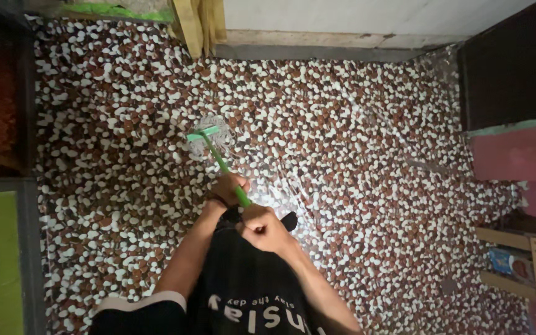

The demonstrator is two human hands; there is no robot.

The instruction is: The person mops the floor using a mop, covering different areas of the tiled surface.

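Glossy pebble-patterned floor covering (pixel 355 124) gleams under the light; the mop's green handle (pixel 221 164) looks smooth plastic, the shelf (pixel 522 260) bare matt wood.

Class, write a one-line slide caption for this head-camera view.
Both hands, left hand ahead of right hand, grip a green-handled mop whose pale stringy head rests on the brown-and-white pebble-patterned floor.

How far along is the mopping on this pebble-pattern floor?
Done: a wet sheen shows on the floor right of the mop head. In hand: left hand and right hand grip the green handle. Left: cannot tell; the other areas show no clear sheen.
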